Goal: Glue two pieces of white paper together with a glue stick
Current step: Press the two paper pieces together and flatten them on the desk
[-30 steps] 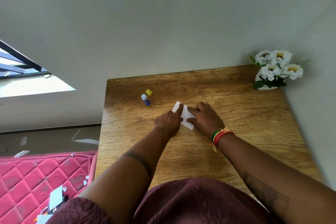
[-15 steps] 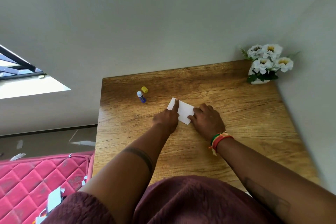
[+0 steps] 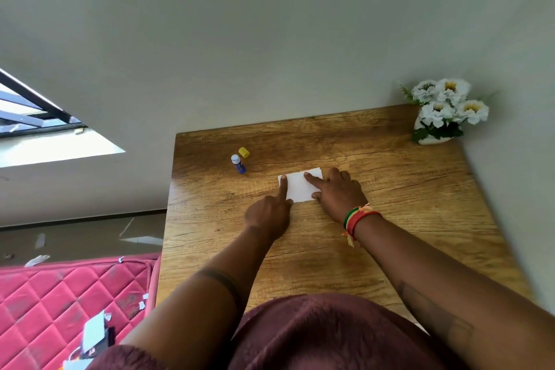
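white paper (image 3: 300,186), flat under both hands' fingers (image 3: 283,189)

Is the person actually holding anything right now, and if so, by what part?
Nothing is gripped. The left hand presses a fingertip on the white paper's left edge, the right hand a fingertip near its far right corner, pinning it flat on the table.

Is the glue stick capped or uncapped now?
Uncapped. The glue stick stands on the table with its pale top bare, and the yellow cap sits apart, just behind it.

Two hands (image 3: 267,215) (image 3: 339,194), one white paper (image 3: 300,186), one glue stick (image 3: 238,164), one yellow cap (image 3: 244,152), one flower pot (image 3: 432,137)
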Tool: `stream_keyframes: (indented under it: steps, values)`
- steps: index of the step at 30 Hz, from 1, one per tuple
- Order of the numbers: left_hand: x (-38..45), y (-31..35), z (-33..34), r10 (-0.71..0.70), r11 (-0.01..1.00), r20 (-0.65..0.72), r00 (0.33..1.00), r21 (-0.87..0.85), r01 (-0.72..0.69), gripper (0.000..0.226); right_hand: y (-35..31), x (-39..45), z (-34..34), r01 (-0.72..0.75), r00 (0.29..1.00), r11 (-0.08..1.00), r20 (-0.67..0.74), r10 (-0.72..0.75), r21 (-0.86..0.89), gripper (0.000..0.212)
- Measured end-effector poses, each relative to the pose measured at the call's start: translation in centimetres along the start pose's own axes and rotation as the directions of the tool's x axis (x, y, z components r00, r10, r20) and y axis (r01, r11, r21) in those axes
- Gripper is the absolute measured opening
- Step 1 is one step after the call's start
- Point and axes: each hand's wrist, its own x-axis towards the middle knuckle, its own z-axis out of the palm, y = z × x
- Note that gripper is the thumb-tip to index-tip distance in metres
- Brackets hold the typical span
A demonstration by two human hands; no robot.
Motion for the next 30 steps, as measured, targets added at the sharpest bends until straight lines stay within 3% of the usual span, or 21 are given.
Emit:
stream_keyframes:
  steps: [5,8,10,13,21,27,30]
  values:
    - [0.0,-0.3,0.4,0.001,1.0,-0.075,0.997,0.017,0.0,0.062,0.2,1.2,-0.8,0.012,0.997,1.0,0.072,-0.011,-0.02,0.056]
    - [0.6,-0.5,0.6,0.226,0.958,-0.231,0.946,0.227,-0.174,0.054,0.3,1.0,-0.3,0.021,0.997,0.999,0.075,-0.017,-0.046,0.056]
    - [1.1,-0.4,0.8,0.32,0.932,-0.178,0.93,0.234,-0.276,0.058,0.2,0.6,0.1,0.027,0.998,0.997,0.05,-0.023,-0.069,0.056]
    - [1.5,-0.3,1.6,0.323,0.934,-0.034,0.946,0.172,-0.313,0.067,0.4,0.4,0.3,0.024,0.999,0.998,0.022,-0.023,-0.061,0.058]
    - [1.4,-0.2,1.0,0.289,0.934,0.029,0.957,0.208,-0.289,0.073,-0.7,-0.3,0.7,-0.079,0.997,0.997,-0.017,0.079,0.024,0.059]
    - [1.3,0.0,0.6,0.282,0.936,0.057,0.958,0.204,-0.287,0.071,-2.9,-1.3,1.5,-0.188,0.978,0.982,-0.091,0.188,0.013,0.071]
    - [1.4,0.0,0.6,0.281,0.935,0.075,0.957,0.204,-0.29,0.073,-2.8,-1.3,1.4,-0.177,0.98,0.984,-0.091,0.177,0.015,0.071]
